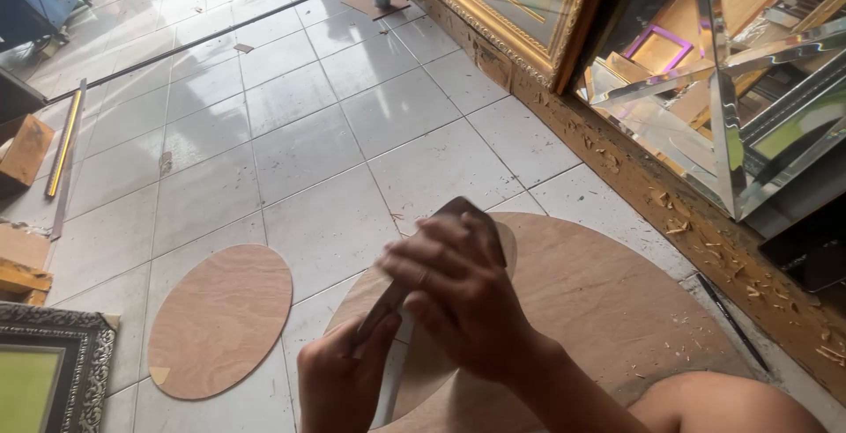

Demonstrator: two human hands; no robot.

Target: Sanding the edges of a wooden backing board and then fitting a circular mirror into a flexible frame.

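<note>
Both hands over floor tiles. Right hand (458,296) clenched on an oval plywood piece (507,244) held on edge, long axis from near-left to far-right. Left hand (339,380) clasps its lower end. Large plywood oval (617,310) lies beneath; smaller oval (220,318) to the left.

At lower left, the oval plywood panel (220,320) was reddish-brown on white glossy floor tiles (300,147). At upper right, the picture frame (529,41) was ornate gold.
</note>
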